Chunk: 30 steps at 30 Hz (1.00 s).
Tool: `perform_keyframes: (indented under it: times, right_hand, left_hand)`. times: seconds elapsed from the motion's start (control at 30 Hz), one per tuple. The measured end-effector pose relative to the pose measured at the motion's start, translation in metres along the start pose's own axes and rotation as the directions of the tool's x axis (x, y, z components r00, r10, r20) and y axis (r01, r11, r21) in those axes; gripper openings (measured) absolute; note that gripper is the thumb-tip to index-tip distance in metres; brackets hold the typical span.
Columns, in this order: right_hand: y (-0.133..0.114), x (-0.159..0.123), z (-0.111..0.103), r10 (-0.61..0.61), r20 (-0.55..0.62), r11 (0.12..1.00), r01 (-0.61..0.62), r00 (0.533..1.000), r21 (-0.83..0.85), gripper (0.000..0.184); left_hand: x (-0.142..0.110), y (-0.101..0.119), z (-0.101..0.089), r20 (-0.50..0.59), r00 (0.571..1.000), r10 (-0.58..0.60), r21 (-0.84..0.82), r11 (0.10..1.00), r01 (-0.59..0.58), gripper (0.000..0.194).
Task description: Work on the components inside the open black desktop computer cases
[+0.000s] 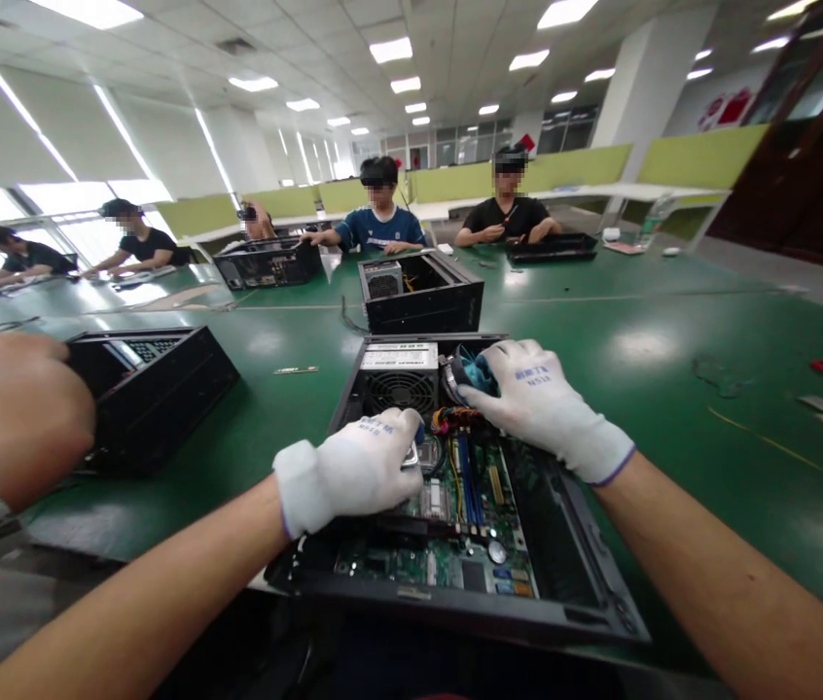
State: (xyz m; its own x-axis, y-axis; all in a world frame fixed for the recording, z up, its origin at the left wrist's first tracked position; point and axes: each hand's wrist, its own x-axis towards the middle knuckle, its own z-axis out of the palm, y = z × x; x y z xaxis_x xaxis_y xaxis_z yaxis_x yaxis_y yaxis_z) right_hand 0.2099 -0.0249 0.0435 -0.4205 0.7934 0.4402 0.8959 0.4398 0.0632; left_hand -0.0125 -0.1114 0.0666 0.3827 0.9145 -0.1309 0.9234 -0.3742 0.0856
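An open black computer case (587, 544) lies on its side in front of me, showing a green motherboard (397, 562) and a power supply (401, 374). My left hand (360, 467), in a white glove, has its fingers curled together low over the processor socket area (429, 453). A small silvery edge shows at its fingertips; what they hold is mostly hidden. My gloved right hand (532, 399) grips a round dark CPU cooler (456, 371) with a silvery rim, beside the power supply. Coloured cables (453, 418) run just below it.
Another black case (422, 306) stands directly ahead, and one more (156, 389) to the left beside a co-worker's blurred hand (24, 418). A memory stick (296, 369) lies on the green table (674, 389). Several people work across the table. A yellow wire (762, 437) lies at right.
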Motion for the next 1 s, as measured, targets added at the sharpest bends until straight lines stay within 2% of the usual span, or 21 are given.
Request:
perform_keyframes:
  times: [0.13, 0.23, 0.33, 0.53, 0.7, 1.0]
  right_hand:
    - [0.001, 0.0, -0.001, -0.002, -0.004, 1.0, 0.002, 1.0, 0.022, 0.051]
    - [0.002, 0.0, 0.0, -0.02, 0.001, 1.0, 0.02, 1.0, 0.019, 0.053]
    - [0.003, 0.0, 0.0, -0.02, 0.01, 0.999, 0.02, 1.0, 0.027, 0.054]
    - [0.001, -0.001, -0.004, 0.003, 0.048, 0.996, -0.007, 0.999, 0.084, 0.052]
    - [0.002, -0.002, -0.005, 0.0, 0.04, 0.992, -0.005, 0.999, 0.123, 0.049]
    - [0.003, -0.002, -0.002, -0.009, 0.039, 0.993, 0.004, 0.999, 0.12, 0.052]
  left_hand:
    - [0.05, -0.002, 0.009, 0.221, 0.975, -0.026, 0.171, 0.985, -0.012, 0.046]
    - [0.076, -0.001, 0.016, 0.297, 0.954, -0.051, 0.218, 0.976, -0.016, 0.052]
    - [0.091, 0.001, 0.024, 0.343, 0.938, -0.06, 0.25, 0.968, -0.03, 0.055]
    - [0.102, -0.007, 0.042, 0.342, 0.94, -0.006, 0.224, 0.972, -0.075, 0.063]
    - [0.103, -0.013, 0.048, 0.324, 0.946, 0.026, 0.21, 0.973, -0.099, 0.064]
    - [0.107, -0.008, 0.045, 0.301, 0.954, 0.002, 0.227, 0.971, -0.073, 0.04]
